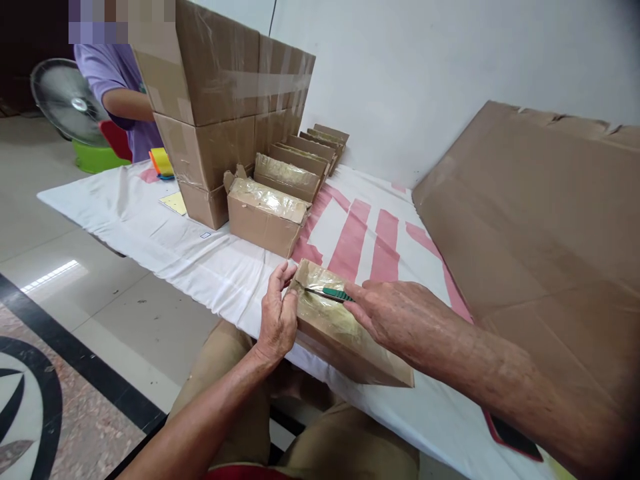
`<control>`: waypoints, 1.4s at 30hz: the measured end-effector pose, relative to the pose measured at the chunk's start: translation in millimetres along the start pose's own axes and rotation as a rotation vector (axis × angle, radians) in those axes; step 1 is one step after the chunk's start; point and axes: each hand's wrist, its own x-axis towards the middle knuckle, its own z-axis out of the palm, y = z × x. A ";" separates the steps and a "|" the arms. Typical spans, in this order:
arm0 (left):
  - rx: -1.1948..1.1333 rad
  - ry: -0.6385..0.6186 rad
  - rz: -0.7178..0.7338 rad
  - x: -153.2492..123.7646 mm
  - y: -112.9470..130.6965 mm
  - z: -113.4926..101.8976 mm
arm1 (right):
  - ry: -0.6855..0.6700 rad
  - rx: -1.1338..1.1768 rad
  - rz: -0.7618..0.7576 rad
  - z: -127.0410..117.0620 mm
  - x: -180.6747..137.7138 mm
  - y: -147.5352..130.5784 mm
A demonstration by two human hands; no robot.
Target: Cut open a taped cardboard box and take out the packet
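A small taped cardboard box lies on the white cloth at the table's near edge. My left hand grips its left end, thumb on the top corner. My right hand rests on the top and holds a thin green-handled blade, its metal tip lying flat on the tape near the left end.
A row of similar taped small boxes runs back toward the wall, beside stacked large cartons. Flat cardboard sheets lean at the right. A person in a purple shirt stands at the far left near a fan and a yellow tape roll.
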 end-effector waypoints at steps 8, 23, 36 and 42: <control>-0.008 0.002 0.011 0.0 3.4 -0.8 | -0.041 0.088 0.102 -8.1 -7.4 -4.2; 0.027 0.028 0.042 0.9 3.7 -1.8 | -0.140 -0.065 0.077 0.7 -2.7 -24.3; 0.024 -0.012 -0.011 -2.4 -3.0 5.2 | -0.279 0.016 0.178 0.8 -22.9 -13.0; 0.057 0.020 -0.017 -2.7 -1.7 6.4 | -0.363 0.003 0.187 -11.9 -33.0 -4.1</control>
